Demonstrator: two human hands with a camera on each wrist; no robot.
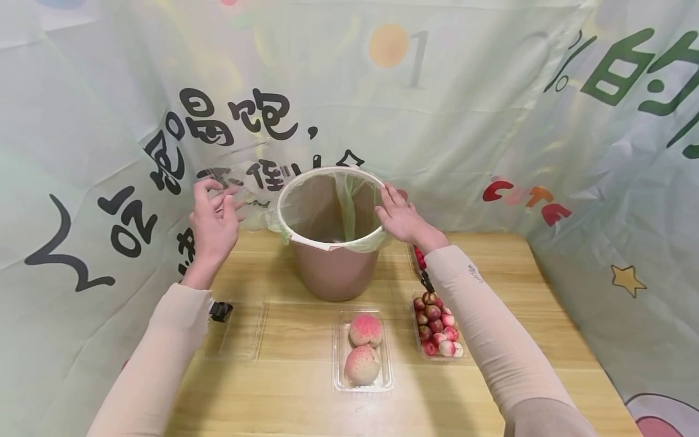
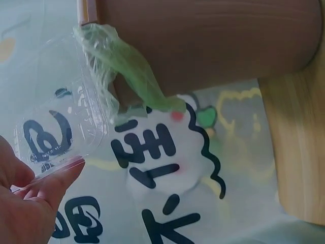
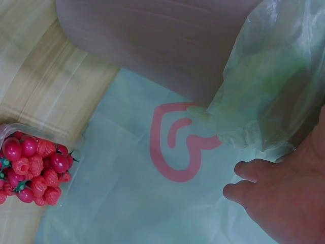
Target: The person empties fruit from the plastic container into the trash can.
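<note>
A brownish-pink trash bin with a white rim stands near the table's back edge, lined with a thin green plastic bag folded over the rim. To the left of the bin, my left hand is raised, pinching the edge of a transparent plastic container between thumb and fingers. The container's far side is close to the bin rim; whether they touch I cannot tell. On the rim's right side rests my right hand, its fingers stretched along the bag's edge. In the right wrist view the bag partly covers that contact.
In front of the bin, a transparent tray holds two peaches. Right of it sits a box of small red and dark fruits, with raspberries and cherry tomatoes behind. Another transparent tray lies left. Printed cloth surrounds the table.
</note>
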